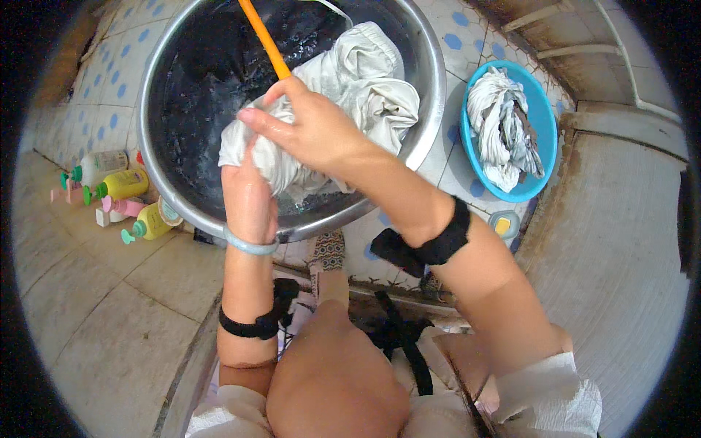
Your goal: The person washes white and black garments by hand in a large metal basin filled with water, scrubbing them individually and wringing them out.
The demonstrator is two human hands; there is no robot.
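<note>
A wet white garment (350, 82) with a gathered edge is bunched in a large metal basin (432, 71) of dark water (191, 104). My left hand (246, 180) holds its near left end, the fingers covered by fabric. Across the top of the same bundle lies my right hand (309, 126), gripping the cloth with its thumb stretched to the left. An orange rod (265, 38) runs from the upper picture edge down to the right hand's knuckles. Whether the fingers touch it is hidden.
To the right, a blue plastic basin (547, 126) holds crumpled white and grey cloth (498, 120). Several pump bottles (126, 183) lie left of the metal basin. A yellow soap bar (502, 225) sits in a dish. A white tube (334, 11) enters the metal basin.
</note>
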